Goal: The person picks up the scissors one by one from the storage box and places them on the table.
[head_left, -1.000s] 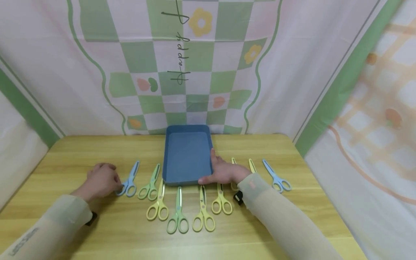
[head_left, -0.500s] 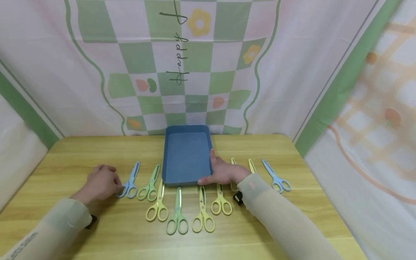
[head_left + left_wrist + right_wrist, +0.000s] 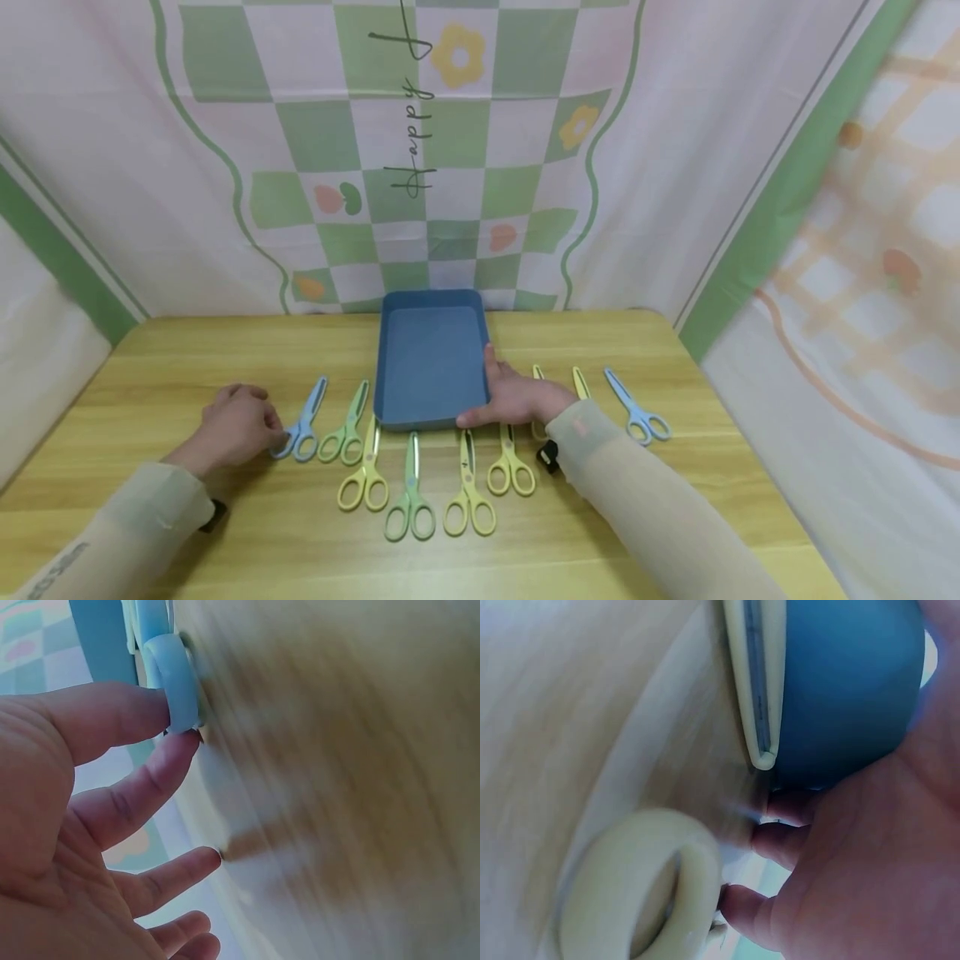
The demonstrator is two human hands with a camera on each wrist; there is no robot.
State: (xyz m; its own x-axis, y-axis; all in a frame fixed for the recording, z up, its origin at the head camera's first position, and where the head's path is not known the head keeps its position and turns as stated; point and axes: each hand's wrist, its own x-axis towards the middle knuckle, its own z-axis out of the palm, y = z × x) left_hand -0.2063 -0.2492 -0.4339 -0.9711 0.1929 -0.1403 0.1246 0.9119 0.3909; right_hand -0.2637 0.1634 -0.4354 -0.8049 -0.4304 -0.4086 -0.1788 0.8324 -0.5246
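My left hand (image 3: 236, 425) lies at the handles of light-blue scissors (image 3: 308, 412) on the left of the table. In the left wrist view its thumb and index finger pinch one blue finger loop (image 3: 182, 682), the other fingers held loosely away. On the right, my right hand (image 3: 517, 398) spreads round the near right corner of a blue rectangular tray (image 3: 431, 367). Its thumb stretches along the tray's near edge and a finger points up along the right side. Nothing lies in the tray. The palm stands close against the tray wall in the right wrist view.
Several scissors fan round the tray: green ones (image 3: 412, 492), yellow ones (image 3: 469, 492) and a blue pair (image 3: 637, 408) at far right. My right forearm covers parts of two yellow pairs (image 3: 581, 382). Patterned curtains (image 3: 427, 233) border the wooden table (image 3: 262, 542).
The light-blue scissors at my left hand have shifted slightly to the right and nearer me, turning a little, with that hand. My right hand stays at the tray corner.
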